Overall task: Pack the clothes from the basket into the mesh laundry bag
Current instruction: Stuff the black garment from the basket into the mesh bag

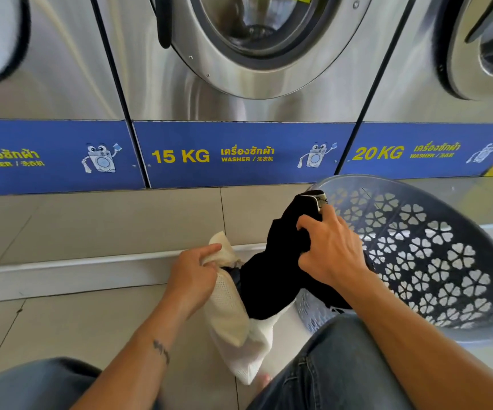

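Your right hand (334, 250) clutches a black garment (272, 279) just above the mesh laundry bag (230, 318). Your left hand (193, 273) pinches the bag's mouth. The basket (387, 181) is tipped at right, behind the garment. You cannot tell how far the garment is in; your knee hides the bag's right edge.

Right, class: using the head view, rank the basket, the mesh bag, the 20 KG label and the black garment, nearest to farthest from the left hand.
1. mesh bag: gripped by the left hand.
2. black garment: just right of it.
3. basket: farther right.
4. 20 KG label: farthest, ahead to the right.
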`<state>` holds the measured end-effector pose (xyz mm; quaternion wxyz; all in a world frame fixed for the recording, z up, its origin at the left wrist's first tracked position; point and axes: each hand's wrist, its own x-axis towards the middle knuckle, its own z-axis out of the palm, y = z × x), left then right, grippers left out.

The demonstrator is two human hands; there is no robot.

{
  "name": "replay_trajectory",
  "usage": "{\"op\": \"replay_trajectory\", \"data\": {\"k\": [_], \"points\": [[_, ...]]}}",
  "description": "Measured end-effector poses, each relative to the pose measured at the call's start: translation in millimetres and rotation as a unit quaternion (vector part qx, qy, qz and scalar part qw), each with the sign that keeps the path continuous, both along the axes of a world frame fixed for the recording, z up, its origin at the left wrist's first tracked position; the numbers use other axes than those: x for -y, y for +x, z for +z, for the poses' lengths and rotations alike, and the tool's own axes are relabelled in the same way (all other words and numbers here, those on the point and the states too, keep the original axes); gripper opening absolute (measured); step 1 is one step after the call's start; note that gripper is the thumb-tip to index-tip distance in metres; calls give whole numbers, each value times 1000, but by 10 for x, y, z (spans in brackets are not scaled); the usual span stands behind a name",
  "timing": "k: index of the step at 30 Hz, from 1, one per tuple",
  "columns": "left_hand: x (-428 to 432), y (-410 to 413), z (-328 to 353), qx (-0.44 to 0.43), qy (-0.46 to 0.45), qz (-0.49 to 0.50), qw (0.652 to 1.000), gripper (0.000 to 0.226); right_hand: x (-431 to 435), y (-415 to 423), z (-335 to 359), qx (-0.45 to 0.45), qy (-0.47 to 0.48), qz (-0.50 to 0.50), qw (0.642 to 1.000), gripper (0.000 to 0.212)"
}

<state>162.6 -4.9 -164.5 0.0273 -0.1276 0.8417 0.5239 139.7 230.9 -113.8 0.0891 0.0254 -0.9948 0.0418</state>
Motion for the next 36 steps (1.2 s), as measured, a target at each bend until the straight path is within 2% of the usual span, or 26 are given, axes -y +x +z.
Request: {"op": "replay_trajectory", "data": {"k": [5,7,10,13,18,20,23,26,29,31,32,34,36], "points": [[40,11,-10,12,18,11,1000,44,260,166,338,-93,-20,39,995,40],[65,18,-23,4,26,11,1000,45,489,233,460,-107,2,62,992,40],[137,23,-25,7,39,28,999,48,865,263,361,-24,60,117,991,42],[215,55,2,9,22,37,999,50,1087,184,-23,84,85,172,978,36],[351,106,-41,23,-4,18,1000,48,1210,93,-616,197,-18,255,947,31],[420,105,-88,26,-13,12,999,48,1279,95,-774,222,-17,290,931,33],[497,129,-137,34,-4,13,999,47,1315,85,-1013,257,67,314,912,42],[490,135,-143,38,16,-7,999,53,1334,85,-1243,261,185,311,895,37],[418,155,-137,51,43,-33,997,58,1415,76,-1422,282,226,280,889,39],[417,155,-171,57,38,-23,997,60,1453,-22,-1468,325,192,263,888,41],[445,143,-192,60,32,-10,998,60,1456,-78,-1463,363,142,252,886,45],[518,117,-220,72,22,23,997,61,1419,-178,-1387,455,-27,201,867,58],[582,86,-254,77,7,44,996,62,1362,-258,-1238,479,-218,137,839,63]]}}
